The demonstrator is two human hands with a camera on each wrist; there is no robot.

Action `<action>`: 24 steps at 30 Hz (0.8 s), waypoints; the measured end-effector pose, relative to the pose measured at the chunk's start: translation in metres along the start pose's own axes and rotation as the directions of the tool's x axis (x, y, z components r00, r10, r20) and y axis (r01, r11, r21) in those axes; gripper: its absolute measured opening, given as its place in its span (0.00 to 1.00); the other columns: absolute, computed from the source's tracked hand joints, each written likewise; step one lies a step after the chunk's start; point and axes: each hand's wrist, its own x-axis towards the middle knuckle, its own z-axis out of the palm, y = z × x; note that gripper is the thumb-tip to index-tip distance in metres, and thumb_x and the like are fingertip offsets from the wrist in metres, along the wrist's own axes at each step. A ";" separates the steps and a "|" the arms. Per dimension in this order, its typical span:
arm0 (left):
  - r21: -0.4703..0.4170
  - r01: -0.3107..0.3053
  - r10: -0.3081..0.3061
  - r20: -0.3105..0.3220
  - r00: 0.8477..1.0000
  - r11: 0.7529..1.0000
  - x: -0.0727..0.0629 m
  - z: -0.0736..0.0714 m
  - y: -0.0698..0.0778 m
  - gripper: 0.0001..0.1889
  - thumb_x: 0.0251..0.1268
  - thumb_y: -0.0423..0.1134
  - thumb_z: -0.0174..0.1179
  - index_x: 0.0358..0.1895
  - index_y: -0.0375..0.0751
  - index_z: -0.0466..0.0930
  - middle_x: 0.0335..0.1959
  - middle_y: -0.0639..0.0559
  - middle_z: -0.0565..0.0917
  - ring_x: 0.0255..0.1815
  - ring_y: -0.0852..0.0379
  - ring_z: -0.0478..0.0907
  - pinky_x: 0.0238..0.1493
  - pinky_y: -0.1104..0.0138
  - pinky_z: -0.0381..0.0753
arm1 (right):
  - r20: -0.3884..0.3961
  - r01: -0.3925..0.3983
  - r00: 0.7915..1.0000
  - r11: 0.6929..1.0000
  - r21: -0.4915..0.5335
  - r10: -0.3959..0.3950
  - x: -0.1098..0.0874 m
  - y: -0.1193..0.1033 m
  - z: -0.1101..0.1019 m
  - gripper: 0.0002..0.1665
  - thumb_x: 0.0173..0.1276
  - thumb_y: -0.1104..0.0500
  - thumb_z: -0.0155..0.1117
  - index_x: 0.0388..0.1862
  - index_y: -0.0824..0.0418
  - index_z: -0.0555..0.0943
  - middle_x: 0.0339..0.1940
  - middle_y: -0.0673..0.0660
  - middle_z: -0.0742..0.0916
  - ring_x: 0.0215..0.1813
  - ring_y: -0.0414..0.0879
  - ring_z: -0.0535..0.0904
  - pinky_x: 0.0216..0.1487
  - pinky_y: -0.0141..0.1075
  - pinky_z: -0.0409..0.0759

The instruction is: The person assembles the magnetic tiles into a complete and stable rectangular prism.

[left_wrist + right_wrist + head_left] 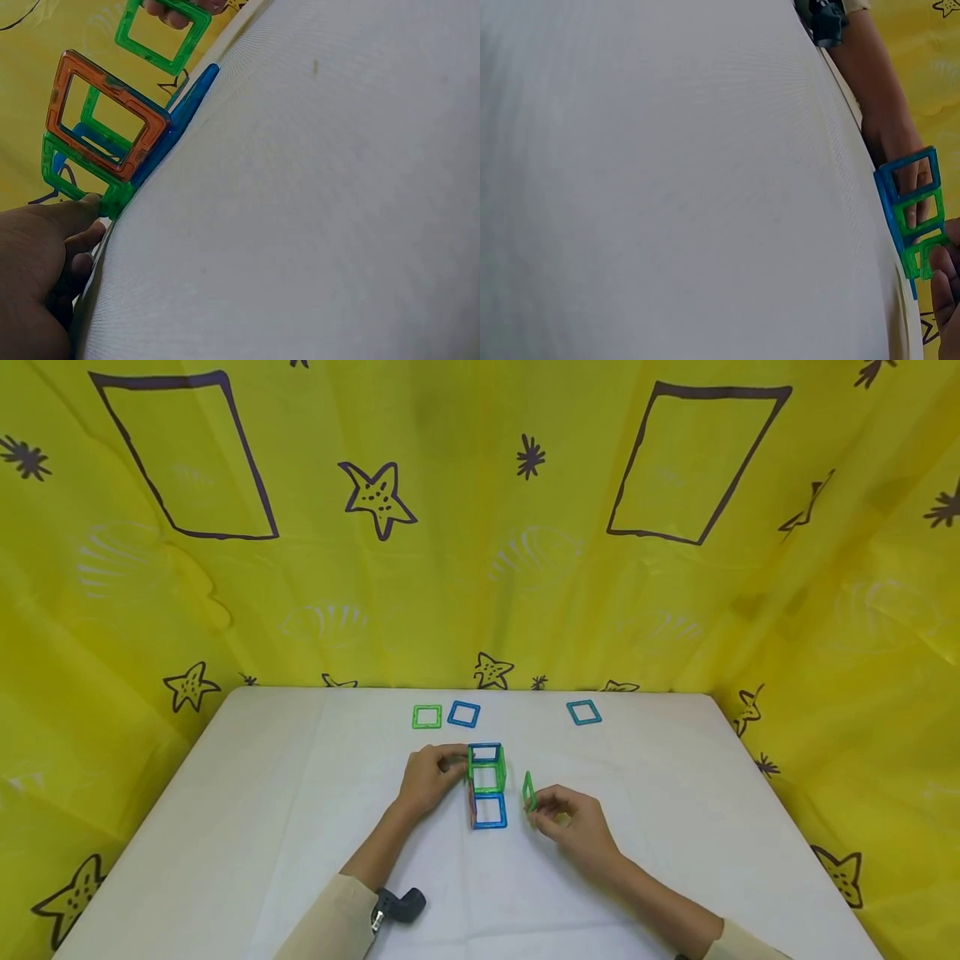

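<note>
A small structure of square-frame magnetic tiles stands mid-table. Its blue front tile (491,823) lies flat, with an orange tile (105,94) upright along its left edge. Behind that, green tiles (503,770) form a floor and side walls, and a blue tile (486,745) stands at the back. My left hand (429,779) holds the structure's rear left corner, its thumb against the green left wall (52,169). To the right of the structure, my right hand (573,822) pinches a loose green square tile (528,792), upright and apart from the rest.
At the back of the white table (360,710) lie a green square tile (427,727), a blue one (464,725) and a teal-blue one (584,722). A yellow patterned curtain (450,568) surrounds the far and side edges. A black wrist device (405,906) sits at my left sleeve.
</note>
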 end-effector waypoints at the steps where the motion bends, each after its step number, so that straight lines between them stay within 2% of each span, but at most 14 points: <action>1: -0.001 -0.001 0.001 0.000 1.000 1.000 0.000 0.000 0.000 0.14 0.69 0.36 0.70 0.56 0.45 0.91 0.32 0.56 0.83 0.32 0.58 0.73 0.36 0.65 0.71 | 0.004 0.010 1.000 1.000 -0.002 -0.010 0.000 0.000 0.001 0.12 0.62 0.73 0.74 0.39 0.58 0.88 0.34 0.54 0.88 0.36 0.44 0.80 0.40 0.33 0.79; 14: -0.002 0.003 -0.003 -0.004 1.000 1.000 0.000 0.000 0.000 0.14 0.69 0.35 0.69 0.55 0.46 0.91 0.30 0.56 0.81 0.31 0.58 0.72 0.36 0.65 0.70 | 0.052 0.094 0.994 0.995 0.028 -0.096 -0.004 -0.003 0.012 0.12 0.62 0.72 0.76 0.40 0.59 0.88 0.36 0.49 0.89 0.36 0.43 0.81 0.39 0.32 0.81; 24: -0.003 -0.020 0.020 -0.013 1.000 1.000 0.000 0.000 -0.003 0.14 0.68 0.35 0.70 0.55 0.45 0.91 0.29 0.57 0.81 0.30 0.59 0.72 0.34 0.65 0.70 | 0.089 0.105 0.990 0.994 0.032 -0.108 -0.002 -0.002 0.018 0.12 0.63 0.72 0.76 0.41 0.59 0.88 0.36 0.52 0.89 0.36 0.42 0.82 0.39 0.33 0.82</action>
